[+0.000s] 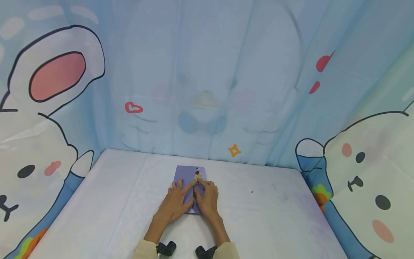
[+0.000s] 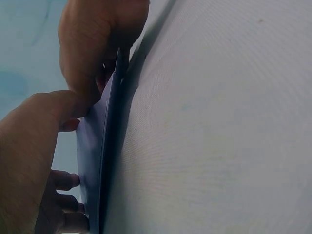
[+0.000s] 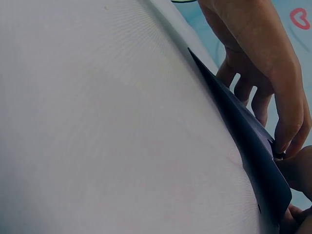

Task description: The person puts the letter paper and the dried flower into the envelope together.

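On the white table lies a flat purple card [image 1: 181, 172], with a small bouquet of dried flowers [image 1: 198, 177] on its right half. The flowers are pale yellow with a dark red one at the top, and fingers partly hide the stem. My left hand [image 1: 174, 201] rests on the card with its fingers spread, the index fingertip touching the bouquet. With thumb and curled fingers, my right hand [image 1: 208, 199] pinches the bouquet by its stem at the card's right side. Both wrist views show the card edge-on, its near edge slightly raised from the cloth.
A white cloth [image 1: 275, 216] covers the table. Behind it hangs a light blue curtain [image 1: 207, 72] printed with cartoon rabbits. A tiny dark speck [image 1: 252, 191] lies right of the card. Black devices [image 1: 167, 249] are strapped at both wrists.
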Action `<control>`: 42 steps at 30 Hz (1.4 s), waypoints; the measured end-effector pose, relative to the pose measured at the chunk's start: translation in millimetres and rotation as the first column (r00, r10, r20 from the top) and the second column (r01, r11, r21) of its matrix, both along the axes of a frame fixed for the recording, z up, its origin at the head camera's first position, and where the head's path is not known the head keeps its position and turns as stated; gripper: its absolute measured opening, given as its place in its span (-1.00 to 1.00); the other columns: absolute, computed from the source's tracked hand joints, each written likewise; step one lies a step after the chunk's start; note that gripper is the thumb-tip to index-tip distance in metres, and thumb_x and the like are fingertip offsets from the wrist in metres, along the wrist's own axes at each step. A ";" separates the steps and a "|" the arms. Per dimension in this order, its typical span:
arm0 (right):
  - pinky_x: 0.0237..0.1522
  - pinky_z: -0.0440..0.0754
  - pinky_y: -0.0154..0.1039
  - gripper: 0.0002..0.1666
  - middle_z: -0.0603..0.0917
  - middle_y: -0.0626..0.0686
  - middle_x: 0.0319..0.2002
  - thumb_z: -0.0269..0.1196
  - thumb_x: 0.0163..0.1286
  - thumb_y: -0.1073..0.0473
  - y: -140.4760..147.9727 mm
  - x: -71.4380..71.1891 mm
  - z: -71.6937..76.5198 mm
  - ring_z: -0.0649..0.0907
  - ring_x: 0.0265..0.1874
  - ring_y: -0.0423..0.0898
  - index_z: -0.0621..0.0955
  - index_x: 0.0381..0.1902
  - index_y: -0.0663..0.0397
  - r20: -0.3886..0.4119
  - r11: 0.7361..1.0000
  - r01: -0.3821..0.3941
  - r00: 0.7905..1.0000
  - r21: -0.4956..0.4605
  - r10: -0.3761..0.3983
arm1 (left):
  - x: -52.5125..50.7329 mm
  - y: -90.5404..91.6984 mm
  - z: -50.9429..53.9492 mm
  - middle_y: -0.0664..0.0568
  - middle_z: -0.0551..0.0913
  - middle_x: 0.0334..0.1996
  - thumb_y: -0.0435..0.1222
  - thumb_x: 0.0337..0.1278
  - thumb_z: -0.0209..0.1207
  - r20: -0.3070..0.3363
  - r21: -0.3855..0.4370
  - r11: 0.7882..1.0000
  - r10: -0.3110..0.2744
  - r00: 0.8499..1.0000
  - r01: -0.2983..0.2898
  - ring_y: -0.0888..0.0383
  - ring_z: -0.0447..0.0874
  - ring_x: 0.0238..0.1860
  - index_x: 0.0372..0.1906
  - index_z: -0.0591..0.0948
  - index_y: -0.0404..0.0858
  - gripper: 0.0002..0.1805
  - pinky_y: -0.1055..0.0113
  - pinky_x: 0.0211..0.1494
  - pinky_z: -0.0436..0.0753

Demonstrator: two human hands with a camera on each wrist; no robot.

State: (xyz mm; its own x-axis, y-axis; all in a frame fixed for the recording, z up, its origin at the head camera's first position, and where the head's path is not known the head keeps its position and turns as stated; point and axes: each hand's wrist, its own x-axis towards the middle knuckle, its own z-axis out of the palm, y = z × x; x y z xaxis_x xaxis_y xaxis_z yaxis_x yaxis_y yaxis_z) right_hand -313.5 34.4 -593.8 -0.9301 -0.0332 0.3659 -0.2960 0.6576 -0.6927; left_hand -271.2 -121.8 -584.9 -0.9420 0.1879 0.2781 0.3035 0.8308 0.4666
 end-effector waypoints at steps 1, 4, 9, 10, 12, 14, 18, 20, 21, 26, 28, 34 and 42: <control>0.15 0.49 0.26 -0.50 0.72 0.32 0.07 0.51 0.30 0.30 0.1 0.1 0.0 0.64 0.00 0.24 0.78 0.21 0.18 0.006 1.000 0.001 1.000 0.006 -0.001 | 0.2 0.2 0.2 -0.46 0.44 0.52 -0.04 0.49 0.17 0.001 0.002 1.000 -0.001 1.000 0.001 -0.50 0.47 0.42 0.60 0.50 0.00 -0.36 -0.34 0.36 0.54; 0.13 0.47 0.26 -0.50 0.70 0.32 0.07 0.51 0.28 0.30 0.4 0.5 0.2 0.62 0.00 0.24 0.79 0.21 0.15 0.016 1.000 0.002 1.000 0.017 -0.002 | 0.7 0.5 1.1 -0.47 0.44 0.51 -0.04 0.49 0.17 -0.003 0.002 1.000 -0.004 1.000 0.004 -0.50 0.48 0.41 0.60 0.50 0.00 -0.36 -0.34 0.36 0.54; 0.11 0.45 0.25 -0.50 0.68 0.31 0.07 0.51 0.27 0.29 0.4 0.3 0.0 0.59 -0.01 0.22 0.80 0.20 0.10 0.018 1.000 -0.006 1.000 0.016 0.006 | 0.7 0.3 1.9 -0.47 0.47 0.48 -0.05 0.48 0.18 -0.025 0.005 1.000 -0.009 1.000 0.009 -0.50 0.50 0.38 0.59 0.51 0.00 -0.37 -0.33 0.33 0.55; 0.10 0.44 0.25 -0.50 0.68 0.31 0.07 0.51 0.27 0.29 0.4 -0.1 -0.3 0.59 -0.01 0.22 0.81 0.20 0.09 0.017 1.000 -0.008 1.000 0.013 0.008 | 0.5 0.2 1.8 -0.47 0.47 0.48 -0.06 0.48 0.18 -0.027 0.005 1.000 -0.010 1.000 0.010 -0.50 0.50 0.38 0.58 0.52 0.00 -0.37 -0.33 0.33 0.55; 0.10 0.43 0.24 -0.50 0.67 0.31 0.07 0.50 0.26 0.30 0.2 -0.5 -0.8 0.58 0.00 0.22 0.81 0.20 0.08 0.019 1.000 -0.011 1.000 0.008 0.010 | 0.2 0.1 1.4 -0.48 0.47 0.49 -0.06 0.47 0.18 -0.028 0.003 1.000 -0.011 1.000 0.011 -0.50 0.49 0.39 0.58 0.52 0.00 -0.37 -0.33 0.33 0.55; 0.09 0.42 0.22 -0.49 0.67 0.31 0.07 0.51 0.26 0.30 0.1 -0.9 -1.3 0.58 0.00 0.22 0.81 0.20 0.08 0.019 1.000 -0.008 1.000 0.010 0.008 | -0.1 0.3 0.7 -0.47 0.46 0.49 -0.06 0.47 0.18 -0.025 0.000 1.000 -0.012 1.000 0.012 -0.51 0.49 0.40 0.58 0.52 0.00 -0.38 -0.34 0.34 0.55; 0.06 0.41 0.19 -0.49 0.67 0.29 0.07 0.52 0.25 0.28 0.1 -0.9 -1.9 0.57 0.01 0.22 0.81 0.19 0.07 0.027 1.000 0.004 1.000 0.026 -0.004 | 0.5 0.6 0.3 -0.48 0.45 0.51 -0.06 0.48 0.18 -0.014 0.001 1.000 -0.020 1.000 0.020 -0.51 0.47 0.41 0.58 0.51 -0.01 -0.37 -0.34 0.35 0.54; 0.05 0.40 0.17 -0.50 0.67 0.28 0.07 0.52 0.25 0.28 0.2 -0.5 -2.2 0.57 0.00 0.21 0.81 0.19 0.08 0.029 0.999 0.004 1.000 0.033 -0.005 | 1.6 0.8 0.9 -0.48 0.43 0.52 -0.05 0.49 0.17 -0.004 0.001 1.000 -0.022 1.000 0.022 -0.52 0.45 0.43 0.60 0.50 0.00 -0.37 -0.34 0.35 0.55; 0.04 0.39 0.16 -0.50 0.66 0.27 0.06 0.53 0.25 0.29 0.4 -0.4 -2.3 0.56 0.00 0.21 0.81 0.19 0.09 0.028 0.999 0.002 1.000 0.035 -0.003 | 2.1 1.0 1.4 -0.48 0.43 0.52 -0.05 0.50 0.17 -0.001 0.004 1.000 -0.023 1.000 0.023 -0.52 0.44 0.44 0.60 0.49 0.00 -0.36 -0.34 0.35 0.55; 0.02 0.36 0.12 -0.49 0.66 0.26 0.07 0.53 0.23 0.30 2.0 -2.3 -2.0 0.55 0.00 0.21 0.81 0.18 0.12 0.008 0.999 -0.007 1.000 0.042 0.007 | 0.8 2.6 2.5 -0.48 0.42 0.53 -0.05 0.51 0.18 0.003 0.012 1.000 -0.021 1.000 0.021 -0.54 0.42 0.46 0.61 0.49 0.01 -0.37 -0.34 0.33 0.57; 0.02 0.36 0.11 -0.49 0.66 0.26 0.07 0.54 0.23 0.30 1.8 -3.4 -1.5 0.55 0.00 0.21 0.81 0.17 0.13 0.000 0.999 -0.006 1.000 0.043 0.006 | -0.5 2.7 2.6 -0.47 0.43 0.52 -0.05 0.50 0.18 0.000 0.012 1.000 -0.023 1.000 0.023 -0.53 0.44 0.45 0.60 0.49 0.01 -0.37 -0.33 0.33 0.56; 0.05 0.39 0.17 -0.49 0.67 0.28 0.07 0.55 0.21 0.28 1.8 -2.0 -0.1 0.56 0.03 0.24 0.82 0.16 0.09 0.042 1.000 0.004 0.999 0.027 -0.005 | -1.4 2.0 0.6 -0.48 0.39 0.56 -0.04 0.49 0.17 0.030 0.015 0.999 -0.029 0.999 0.028 -0.58 0.35 0.53 0.61 0.49 -0.02 -0.35 -0.39 0.45 0.47; 0.18 0.59 0.24 -0.47 0.77 0.25 0.05 0.58 0.23 0.28 12.9 -2.5 2.7 0.72 0.04 0.24 0.81 0.19 0.07 0.062 0.997 -0.060 0.996 -0.051 0.063 | -0.4 0.1 -2.8 -0.48 0.35 0.60 -0.02 0.53 0.16 0.057 0.016 1.000 -0.026 0.998 0.025 -0.64 0.28 0.58 0.63 0.46 0.03 -0.35 -0.43 0.51 0.41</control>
